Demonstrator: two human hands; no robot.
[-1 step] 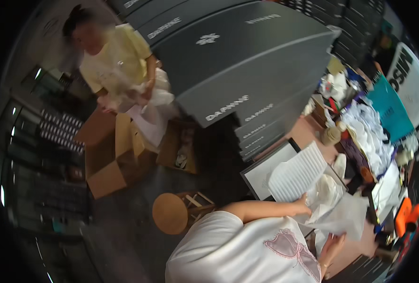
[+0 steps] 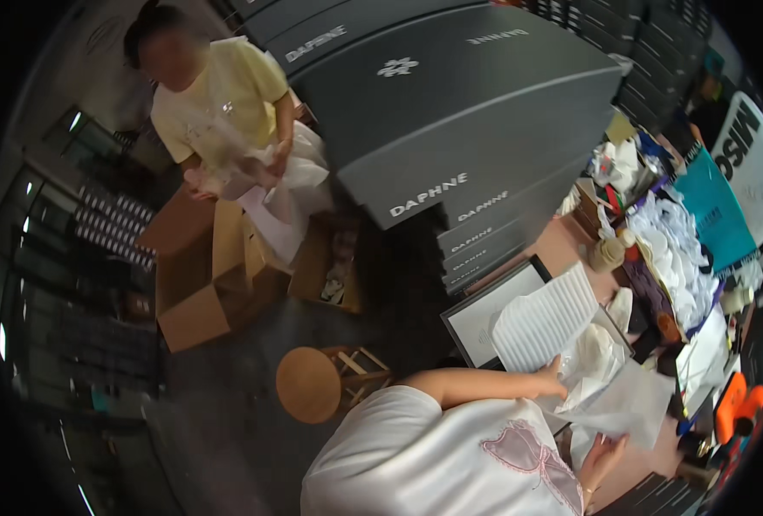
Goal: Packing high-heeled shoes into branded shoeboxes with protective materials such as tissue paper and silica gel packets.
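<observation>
My left hand (image 2: 551, 381) reaches over the near side of a shallow shoe box, thumb and fingers apart, against a white paper-wrapped bundle (image 2: 592, 357). What lies inside the wrapping is hidden. A sheet of thin white tissue paper (image 2: 635, 400) spreads across the box's right side. Its near edge is at the curled fingers of my right hand (image 2: 603, 456), which appear to pinch it. Next to my left hand, a ribbed white padding sheet (image 2: 545, 320) rests partly over the open box lid (image 2: 493, 314), a white-lined panel with a dark rim.
Dark boxes (image 2: 484, 112) are stacked high beyond the table. White crumpled paper (image 2: 669, 245), a twine roll (image 2: 606, 254) and orange-handled tools (image 2: 742, 404) crowd the right. A round wooden stool (image 2: 308, 384) and open cartons (image 2: 196, 322) stand left, where a person in yellow (image 2: 222, 103) handles white wrapping.
The whole view has shifted slightly, and the stacked boxes sit a little farther right. Both my hands and the tissue paper stay almost in place.
</observation>
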